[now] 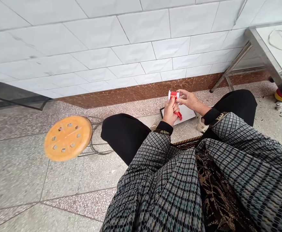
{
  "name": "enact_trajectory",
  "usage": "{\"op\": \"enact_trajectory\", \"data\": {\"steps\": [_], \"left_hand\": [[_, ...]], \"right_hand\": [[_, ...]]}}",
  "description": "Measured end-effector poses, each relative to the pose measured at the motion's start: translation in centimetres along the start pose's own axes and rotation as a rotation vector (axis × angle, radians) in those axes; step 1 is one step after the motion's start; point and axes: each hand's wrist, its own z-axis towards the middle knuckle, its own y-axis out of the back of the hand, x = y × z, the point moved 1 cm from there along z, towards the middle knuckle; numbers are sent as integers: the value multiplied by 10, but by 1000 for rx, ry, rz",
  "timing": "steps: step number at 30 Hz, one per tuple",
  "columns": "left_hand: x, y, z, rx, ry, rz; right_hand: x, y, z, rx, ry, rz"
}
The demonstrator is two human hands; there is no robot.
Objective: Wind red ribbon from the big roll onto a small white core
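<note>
The left hand [170, 111] grips the white spool [173, 94] toward the far wall [141, 54], the right hand [190, 100] touches its right end, gripping or not I can't tell, and keeping the red ribbon [179, 115] flat should help

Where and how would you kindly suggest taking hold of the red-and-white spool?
Probably by its left white rim, from the left: it stands out beyond the red winding and looks uncovered, while the left hand grips the near side of the spool and the right hand is at the other end.
</note>
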Motion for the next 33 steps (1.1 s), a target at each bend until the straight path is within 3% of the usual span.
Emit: {"op": "enact_trajectory", "data": {"steps": [4, 9, 14, 22, 28, 33], "left_hand": [[-1, -2, -1, 14, -3, 2], [-1, 0, -1, -21, -2, 56], [-2, -3, -3, 6, -58, 110], [-1, -5, -5, 9, -65, 202], [1, -3, -2, -49, -134, 227], [0, 3, -1, 41, -116, 201]], "right_hand": [[9, -1, -2, 18, 40, 9], [13, 9, 9, -131, -53, 100], [21, 13, 10, -155, -78, 126], [29, 4, 1, -107, -323, 390], [23, 4, -1, -21, -422, 507], [26, 6, -1, 0, -588, 569]]}}
